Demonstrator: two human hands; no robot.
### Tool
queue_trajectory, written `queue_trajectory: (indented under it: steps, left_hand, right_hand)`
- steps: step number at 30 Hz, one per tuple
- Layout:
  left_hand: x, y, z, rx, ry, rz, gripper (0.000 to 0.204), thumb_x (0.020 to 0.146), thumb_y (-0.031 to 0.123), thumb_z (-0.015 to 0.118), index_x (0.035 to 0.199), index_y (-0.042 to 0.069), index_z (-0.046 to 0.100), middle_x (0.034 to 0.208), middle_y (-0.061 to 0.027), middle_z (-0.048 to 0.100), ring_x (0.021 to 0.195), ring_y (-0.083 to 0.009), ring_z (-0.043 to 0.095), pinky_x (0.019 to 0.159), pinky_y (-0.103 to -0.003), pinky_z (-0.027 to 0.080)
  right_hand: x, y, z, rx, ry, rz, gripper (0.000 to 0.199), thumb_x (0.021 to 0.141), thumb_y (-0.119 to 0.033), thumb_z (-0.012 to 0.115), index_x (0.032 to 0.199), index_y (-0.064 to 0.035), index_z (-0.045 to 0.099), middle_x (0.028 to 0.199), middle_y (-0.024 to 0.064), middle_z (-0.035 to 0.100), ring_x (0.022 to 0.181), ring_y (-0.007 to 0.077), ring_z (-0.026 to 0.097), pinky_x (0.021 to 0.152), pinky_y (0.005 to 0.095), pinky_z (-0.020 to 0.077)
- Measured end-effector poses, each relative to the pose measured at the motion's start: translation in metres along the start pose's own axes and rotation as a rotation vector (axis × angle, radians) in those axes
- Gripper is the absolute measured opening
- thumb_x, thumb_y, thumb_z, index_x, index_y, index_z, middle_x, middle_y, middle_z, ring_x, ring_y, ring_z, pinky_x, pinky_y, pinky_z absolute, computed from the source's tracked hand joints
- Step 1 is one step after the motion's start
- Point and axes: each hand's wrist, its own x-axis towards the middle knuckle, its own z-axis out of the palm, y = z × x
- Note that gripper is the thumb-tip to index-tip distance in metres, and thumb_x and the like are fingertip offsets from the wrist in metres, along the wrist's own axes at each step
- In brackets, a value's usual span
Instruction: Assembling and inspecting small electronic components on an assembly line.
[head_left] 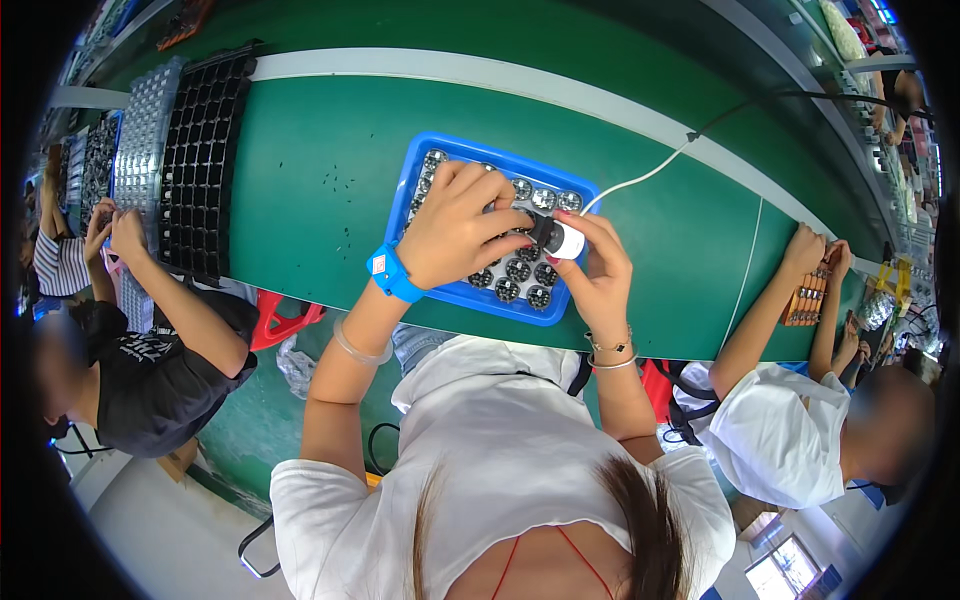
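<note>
Over the blue tray (408, 180), my right hand (603, 268) holds a small white cylindrical device (568, 241) between thumb and fingers. A dark part (541, 230) shows at the device's left end. My left hand (462, 225), with a blue wristband, closes thumb and fingers around that dark part; the fingers partly cover it, so its exact kind is hidden. Beneath both hands, the tray holds several round black-and-silver parts (507, 290) in rows on a pale base. A white cable (640, 180) runs down to the device or right beside it; the joint is hidden by my fingers.
Small dark bits (345, 185) lie scattered on the green tabletop (300, 130) left of the tray. Black compartment trays (205, 160) and a clear tray (148, 150) stand farther left. Co-workers sit on both sides; the right one handles an orange-brown rack (806, 297).
</note>
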Motion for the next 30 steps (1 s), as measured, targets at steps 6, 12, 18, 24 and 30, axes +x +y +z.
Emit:
queue_trajectory:
  steps: [6, 12, 18, 24, 30]
  left_hand:
    - [0.0011, 0.0016, -0.0022, -0.019, -0.035, -0.038, 0.031, 0.068, 0.021, 0.076, 0.097, 0.014, 0.067, 0.089, -0.0014, 0.052, 0.087, -0.0216, 0.050, 0.080, -0.037, 0.035]
    - [-0.0004, 0.0020, 0.0025, -0.248, -0.118, -0.153, 0.045, 0.076, 0.015, 0.072, 0.118, 0.008, 0.058, 0.110, -0.0100, 0.063, 0.098, -0.0280, 0.058, 0.087, -0.039, 0.043]
    - [-0.0032, 0.0005, 0.0068, -0.364, -0.107, -0.189, 0.044, 0.079, 0.007, 0.068, 0.122, 0.005, 0.056, 0.109, -0.0134, 0.065, 0.095, -0.0308, 0.061, 0.084, -0.038, 0.049]
    - [-0.0031, 0.0003, 0.0069, -0.394, -0.105, -0.185, 0.042, 0.079, 0.008, 0.068, 0.120, 0.005, 0.057, 0.108, -0.0125, 0.065, 0.094, -0.0307, 0.062, 0.083, -0.038, 0.049]
    - [-0.0020, 0.0040, 0.0057, -0.338, -0.061, -0.174, 0.041, 0.076, 0.010, 0.072, 0.116, 0.006, 0.060, 0.100, -0.0107, 0.066, 0.088, -0.0293, 0.062, 0.079, -0.037, 0.049]
  right_hand:
    - [-0.0004, -0.0007, -0.0025, 0.029, 0.000, 0.012, 0.044, 0.071, 0.006, 0.069, 0.115, -0.0002, 0.062, 0.113, 0.0110, 0.057, 0.106, 0.0206, 0.056, 0.092, 0.0299, 0.0435]
    - [-0.0015, 0.0008, -0.0028, 0.150, -0.003, 0.053, 0.043, 0.073, 0.006, 0.069, 0.115, 0.0015, 0.060, 0.113, 0.0100, 0.056, 0.107, 0.0194, 0.054, 0.094, 0.0293, 0.0415]
    - [-0.0044, 0.0036, -0.0020, 0.247, 0.028, 0.088, 0.042, 0.075, 0.006, 0.068, 0.116, 0.0038, 0.057, 0.114, 0.0105, 0.055, 0.107, 0.0195, 0.054, 0.095, 0.0295, 0.0410]
    - [-0.0046, 0.0049, -0.0025, 0.253, 0.023, 0.075, 0.042, 0.076, 0.005, 0.068, 0.116, 0.0034, 0.058, 0.113, 0.0106, 0.055, 0.108, 0.0197, 0.054, 0.095, 0.0298, 0.0413]
    - [-0.0049, 0.0032, -0.0022, 0.202, 0.018, 0.047, 0.042, 0.074, 0.005, 0.070, 0.115, 0.0021, 0.061, 0.114, 0.0111, 0.057, 0.108, 0.0201, 0.056, 0.094, 0.0298, 0.0421]
